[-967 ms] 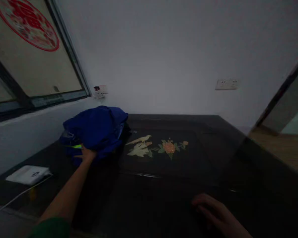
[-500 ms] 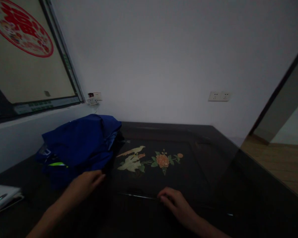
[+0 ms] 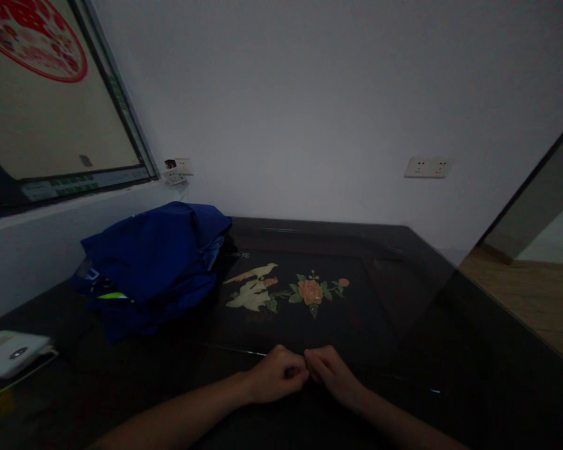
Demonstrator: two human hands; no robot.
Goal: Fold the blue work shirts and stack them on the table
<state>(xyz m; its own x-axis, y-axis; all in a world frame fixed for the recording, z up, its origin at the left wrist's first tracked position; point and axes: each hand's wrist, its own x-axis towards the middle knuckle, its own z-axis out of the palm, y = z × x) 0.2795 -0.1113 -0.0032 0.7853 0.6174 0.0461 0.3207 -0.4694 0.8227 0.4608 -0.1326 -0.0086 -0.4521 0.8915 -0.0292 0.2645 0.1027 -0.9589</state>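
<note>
My left hand [image 3: 279, 375] and my right hand [image 3: 333, 375] meet fingertip to fingertip low in the middle of the view, above the front of a dark glossy table [image 3: 422, 350]. The left fingers are curled into a pinch with the thumb. On the right, thumb and fingers are pressed together. Anything small between the fingertips is too dark to make out. Just beyond the hands lies a painted flower-and-bird design [image 3: 309, 291] on the table's surface. A crumpled blue cloth item [image 3: 164, 256], perhaps a garment, rests to the left of it.
A white device [image 3: 14, 353] with a cable lies at the table's left edge. Wall sockets [image 3: 428, 167] sit on the pale wall behind, and another loose socket hangs at the left. A window [image 3: 56, 125] with a red round sticker is at upper left.
My left hand has moved right, away from beside the blue cloth, to meet my right hand. The right hand has stayed near the same place. The view has tilted slightly down.
</note>
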